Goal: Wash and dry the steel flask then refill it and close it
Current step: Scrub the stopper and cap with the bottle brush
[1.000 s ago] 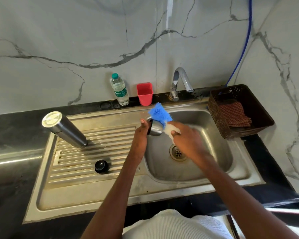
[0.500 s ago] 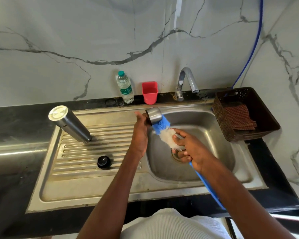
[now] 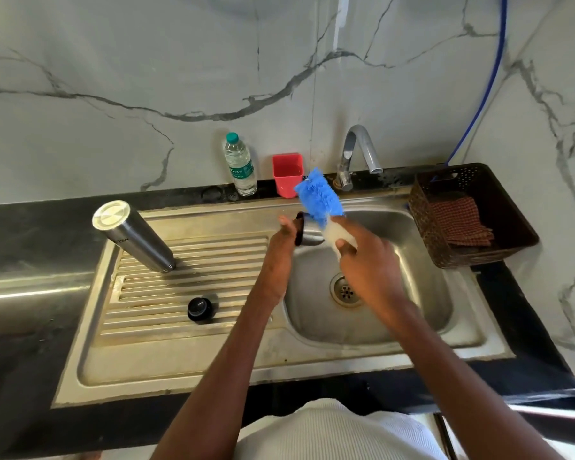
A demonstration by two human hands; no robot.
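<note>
Scrubbing a small steel cap [image 3: 307,235] with a blue brush [image 3: 319,200] over the sink basin [image 3: 395,293].

Left hand [image 3: 281,249] curled round the cap's dark rim end, holding it on its side above the basin's left edge; right hand [image 3: 362,260] closed round the brush at its white section, blue bristle head angled up past the cap toward the tap [image 3: 357,154]. Further out: steel flask [image 3: 135,235] standing mouth-down on the ribbed drainboard [image 3: 193,280], well left of both hands; black stopper [image 3: 200,308] lying nearer on the same ribs. Against the wall, water bottle [image 3: 241,164] and red cup [image 3: 287,174]; at right, dark basket [image 3: 498,247] holding a checked cloth [image 3: 458,220].
</note>
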